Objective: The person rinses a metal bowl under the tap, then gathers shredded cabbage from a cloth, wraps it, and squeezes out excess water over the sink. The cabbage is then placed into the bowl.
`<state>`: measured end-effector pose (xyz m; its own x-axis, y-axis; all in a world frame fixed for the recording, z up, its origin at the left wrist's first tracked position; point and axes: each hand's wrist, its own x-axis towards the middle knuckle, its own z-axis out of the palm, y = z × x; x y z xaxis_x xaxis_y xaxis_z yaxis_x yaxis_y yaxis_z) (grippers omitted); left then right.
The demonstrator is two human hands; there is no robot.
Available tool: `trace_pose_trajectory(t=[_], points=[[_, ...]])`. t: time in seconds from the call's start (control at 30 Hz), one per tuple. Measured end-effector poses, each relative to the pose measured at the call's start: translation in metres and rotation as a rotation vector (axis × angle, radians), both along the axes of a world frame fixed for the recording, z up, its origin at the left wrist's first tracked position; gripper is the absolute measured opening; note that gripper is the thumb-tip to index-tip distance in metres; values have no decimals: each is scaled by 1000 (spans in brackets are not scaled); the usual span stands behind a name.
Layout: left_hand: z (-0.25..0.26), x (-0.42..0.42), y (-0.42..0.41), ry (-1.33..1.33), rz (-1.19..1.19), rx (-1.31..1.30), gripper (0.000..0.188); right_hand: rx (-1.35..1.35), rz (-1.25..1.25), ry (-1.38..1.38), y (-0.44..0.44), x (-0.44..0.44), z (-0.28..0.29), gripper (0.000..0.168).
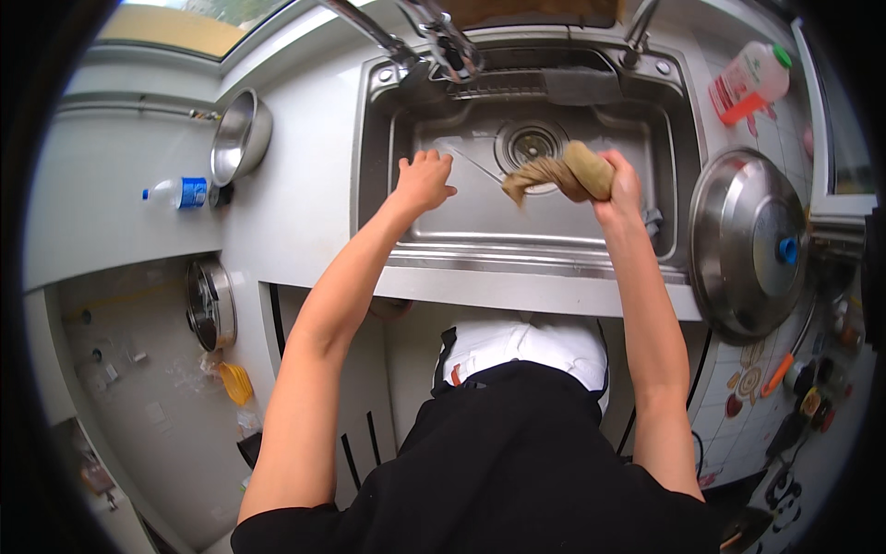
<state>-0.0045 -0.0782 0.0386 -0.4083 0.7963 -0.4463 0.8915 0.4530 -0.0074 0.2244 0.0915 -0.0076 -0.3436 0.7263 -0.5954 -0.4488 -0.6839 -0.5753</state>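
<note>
My right hand (619, 183) grips one end of a twisted tan cloth (554, 173) above the stainless steel sink (464, 221). The other end of the cloth hangs free to the left, just below the drain (531, 143). Over the left part of the basin is my left hand (426, 181), with its fingers spread and nothing in it. A thin streak, perhaps water, runs from near this hand towards the cloth. A chrome faucet (450, 52) stands at the sink's back edge.
A large metal lid (747, 242) with a blue knob stands right of the sink. Behind it is a plastic jug (751, 83) with pink liquid. At the left are a steel bowl (242, 137), a clear bottle (173, 193) and a round metal pan (211, 302).
</note>
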Motion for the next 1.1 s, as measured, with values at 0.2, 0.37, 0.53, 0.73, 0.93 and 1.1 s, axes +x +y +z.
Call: trace_pose_trajectory(t=[0.2,0.37,0.53,0.73,0.93,1.1], points=[[-11,-50,-85,-254,447,403,55,-271,189,156,-18,32,-14,32],[15,-126,-169,118,665,585,67,-320,205,319,-56,-1,9,40],[39,-213,-221,274,721,505,74,-286,318,441,-100,-58,50,50],[44,-318,-226,339,646,463,83,-246,236,406,-150,-120,87,59],[25,-410,-224,288,581,410,42,-124,154,393,-198,-160,97,72],[28,-404,-235,315,380,694,8,-61,122,447,-213,-171,100,73]])
